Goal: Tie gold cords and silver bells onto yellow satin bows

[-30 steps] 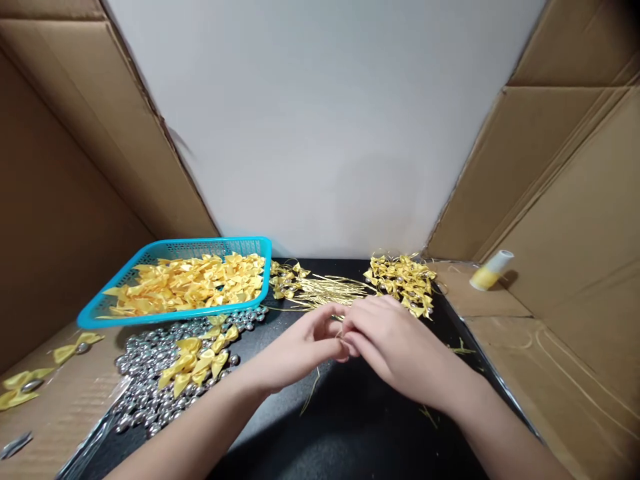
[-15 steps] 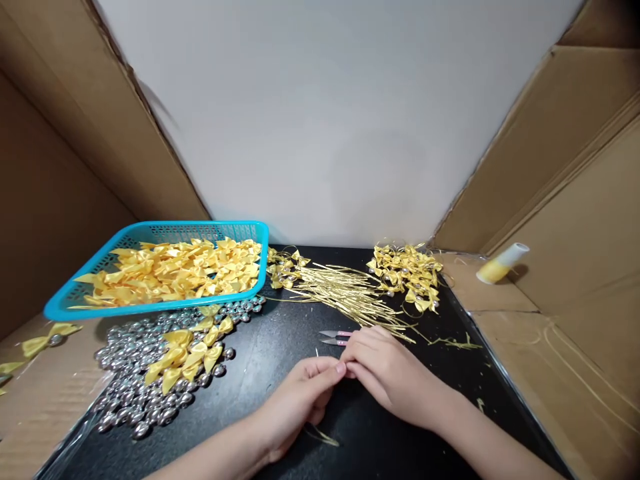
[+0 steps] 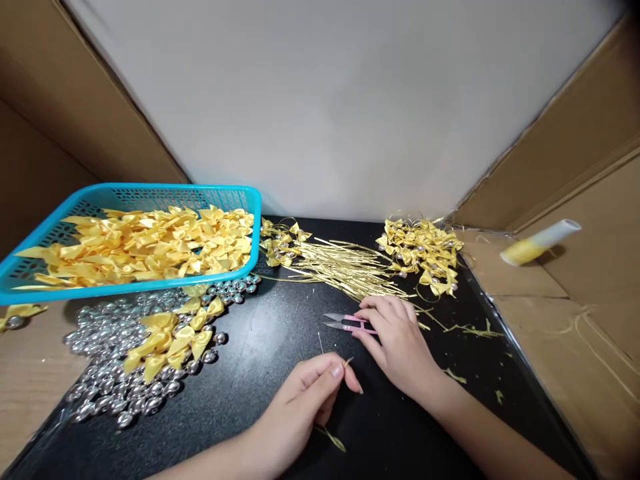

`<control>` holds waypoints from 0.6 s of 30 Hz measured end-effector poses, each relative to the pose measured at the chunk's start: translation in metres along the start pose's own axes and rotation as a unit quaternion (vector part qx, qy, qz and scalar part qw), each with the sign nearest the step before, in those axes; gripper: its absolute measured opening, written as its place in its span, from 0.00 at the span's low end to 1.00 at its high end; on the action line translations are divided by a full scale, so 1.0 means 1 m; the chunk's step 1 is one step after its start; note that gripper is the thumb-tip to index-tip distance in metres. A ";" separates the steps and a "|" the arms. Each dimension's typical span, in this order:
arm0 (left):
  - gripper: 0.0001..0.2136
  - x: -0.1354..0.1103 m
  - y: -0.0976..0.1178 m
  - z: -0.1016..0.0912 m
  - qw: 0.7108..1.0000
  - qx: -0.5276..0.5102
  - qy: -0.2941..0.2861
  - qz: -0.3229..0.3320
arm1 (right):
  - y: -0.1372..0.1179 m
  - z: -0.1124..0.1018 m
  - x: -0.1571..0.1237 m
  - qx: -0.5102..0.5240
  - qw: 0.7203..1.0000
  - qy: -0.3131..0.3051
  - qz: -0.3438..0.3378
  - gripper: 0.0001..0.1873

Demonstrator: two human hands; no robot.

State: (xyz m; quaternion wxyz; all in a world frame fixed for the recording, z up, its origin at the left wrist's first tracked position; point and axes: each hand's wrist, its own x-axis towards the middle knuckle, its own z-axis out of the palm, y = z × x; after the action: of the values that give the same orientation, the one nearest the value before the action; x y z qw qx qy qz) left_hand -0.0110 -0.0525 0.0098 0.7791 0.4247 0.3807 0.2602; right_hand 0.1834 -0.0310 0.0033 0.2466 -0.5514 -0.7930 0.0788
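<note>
My left hand [image 3: 310, 400] is closed in a pinch near the front middle of the black tabletop. A short end of gold cord [image 3: 349, 362] sticks out between its thumb and forefinger, and a loose length of cord shows below the hand. A thin needle [image 3: 321, 343] points up behind the fingers; where it is held is hidden. My right hand [image 3: 400, 343] lies over the handles of the pink thread snips [image 3: 353, 325], thumb on the near side and fingers on the far side. Their blades point left, slightly apart, and rest on the table.
A blue basket [image 3: 256, 233] of yellow ribbon bows stands at the back left. Silver beads [image 3: 105, 333] and several bows [image 3: 175, 340] lie before it. Gold cords [image 3: 345, 263] lie behind my hands, beaded bows [image 3: 425, 253] at back right, a spool [image 3: 540, 243] farther right.
My right hand has parted from my left and moved right and up onto the thread snips. My left hand keeps its pinch. The view has shifted slightly.
</note>
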 end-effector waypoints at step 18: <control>0.21 -0.004 0.003 0.002 0.992 -0.118 0.030 -0.030 | -0.019 -0.014 -0.022 0.366 0.919 -0.112 0.096 0.19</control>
State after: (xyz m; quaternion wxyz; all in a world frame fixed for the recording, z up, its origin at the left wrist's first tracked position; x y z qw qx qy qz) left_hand -0.0118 -0.0547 0.0146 0.8193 0.3104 0.3831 0.2927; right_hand 0.1802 -0.0601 0.0161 0.3319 -0.4838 -0.6743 0.4483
